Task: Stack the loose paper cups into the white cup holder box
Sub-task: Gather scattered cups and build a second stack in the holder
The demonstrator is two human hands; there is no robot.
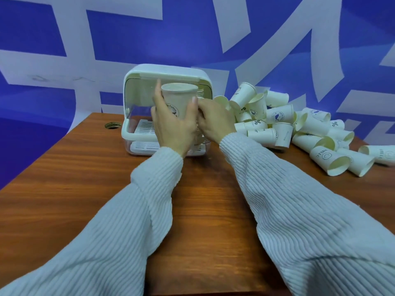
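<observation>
Left hand [171, 122] wraps upright cup [179, 101], mouth up, at box [136, 71] front opening, ready to nest. Right hand [213, 118] curled beside it, grip hidden, possibly steadying stack inside. Loose cups [299, 129] heaped on worktop [85, 178], right, near for reach.

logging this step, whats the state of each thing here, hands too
white cup holder box: lid raised, front open
held cup: upright, gripped in front of the box
left hand: holds the held cup
right hand: beside the held cup, grip hidden
loose cups: heaped on their sides, right of the box
table: carries box and heap
</observation>
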